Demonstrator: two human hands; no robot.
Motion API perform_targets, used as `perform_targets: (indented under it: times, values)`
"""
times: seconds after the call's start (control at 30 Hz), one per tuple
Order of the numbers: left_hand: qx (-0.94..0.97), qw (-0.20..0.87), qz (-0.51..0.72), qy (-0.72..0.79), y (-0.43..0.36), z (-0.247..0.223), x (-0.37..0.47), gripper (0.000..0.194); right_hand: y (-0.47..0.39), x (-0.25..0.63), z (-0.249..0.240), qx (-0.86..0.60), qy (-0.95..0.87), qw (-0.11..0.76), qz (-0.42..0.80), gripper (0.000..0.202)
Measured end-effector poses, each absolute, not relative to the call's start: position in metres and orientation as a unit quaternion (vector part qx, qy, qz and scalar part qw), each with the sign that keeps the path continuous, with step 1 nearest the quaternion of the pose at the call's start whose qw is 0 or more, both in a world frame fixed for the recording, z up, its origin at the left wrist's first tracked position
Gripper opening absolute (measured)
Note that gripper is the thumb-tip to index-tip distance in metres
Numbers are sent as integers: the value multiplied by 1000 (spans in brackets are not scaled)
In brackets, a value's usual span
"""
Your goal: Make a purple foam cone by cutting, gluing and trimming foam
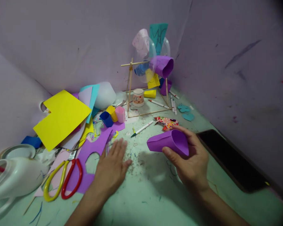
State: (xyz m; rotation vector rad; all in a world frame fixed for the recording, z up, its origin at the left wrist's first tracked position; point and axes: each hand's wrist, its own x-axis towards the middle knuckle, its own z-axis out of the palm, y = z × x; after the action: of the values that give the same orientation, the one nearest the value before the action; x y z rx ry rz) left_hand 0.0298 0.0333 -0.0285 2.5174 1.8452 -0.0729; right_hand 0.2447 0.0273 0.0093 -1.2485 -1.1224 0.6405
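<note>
The pale green surface (141,201) spreads under everything, meeting the walls at the back and right. Both forearms enter from the near edge. The right one slants inward to the right hand (195,160), raised above the surface with its wrist angled left; its grip pinches a purple foam cup, the thumb on the near side and the fingers curled behind. The left hand (114,160) lies palm down, its fingers stretched forward and close together, the thumb spread out to the right; its grip is flat and holds nothing visible, and I cannot tell how firmly the palm presses.

A dark flat slab (231,160) lies right of the right hand. At the back stands a stick frame (130,84) carrying a wheel with coloured cups. The yellow sheet (63,117) tops a pile at left; a cut purple sheet (94,146) reaches just beside the left fingers, and scissors (79,175) rest over its near part. The purple foam cup (161,141) tilts on its side between the hands, mouth rightward, narrow end left. Beyond it lies a green-tipped marker (143,128).
</note>
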Motion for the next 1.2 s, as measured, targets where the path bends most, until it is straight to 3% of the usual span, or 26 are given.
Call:
perform_targets:
  times: [0.17, 0.3, 0.43, 0.57, 0.67, 0.8, 0.93, 1.03, 1.2]
  values:
    - [699, -62, 11, 712, 43, -25, 22, 57, 24, 242, 13, -536, -491, 619, 299, 48]
    - [716, -77, 36, 693, 26, -20, 43, 58, 24, 241, 12, -534, -488, 614, 315, 47]
    - [906, 77, 11, 417, 4, -24, 71, 57, 25, 240, 9, -535, -488, 609, 324, 47]
    - [866, 134, 70, 477, 11, -33, 69, 51, 25, 239, 5, -531, -508, 596, 324, 47]
    - [799, 102, 141, 576, 25, -34, 48, 46, 25, 238, 3, -505, -566, 543, 359, 52]
    - [696, 77, 257, 666, 25, -14, 23, 47, 22, 237, 4, -390, -705, 401, 435, 77]
    - [631, 207, 381, 643, -1, 9, 22, 29, 14, 235, 5, -285, -803, 274, 445, 80]
    - [624, 250, 469, 572, -19, 13, 26, 14, 9, 231, 2, -296, -806, 255, 446, 73]
    - [760, 234, 401, 455, -28, 11, 22, 36, 6, 227, -2, -313, -775, 296, 463, 61]
